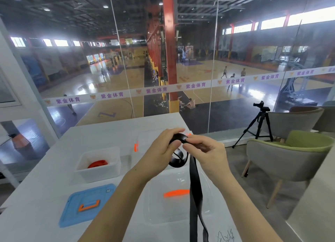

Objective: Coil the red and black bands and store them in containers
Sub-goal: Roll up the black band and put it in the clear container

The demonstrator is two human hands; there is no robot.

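Gripping a black band (183, 151) above a white table (41, 196), a person's left hand (163, 147) and right hand (208, 153) pinch the partly coiled end between closed fingers, with loose loops sagging beneath and the long tail hanging toward the near edge. A red band (97, 163) lies coiled inside an open white container (98, 163) to the left. A blue lid (87, 205) with an orange handle rests nearer the camera, beside a clear lid (174, 196) bearing an orange handle. A second clear container (145, 142) stands behind the hands.
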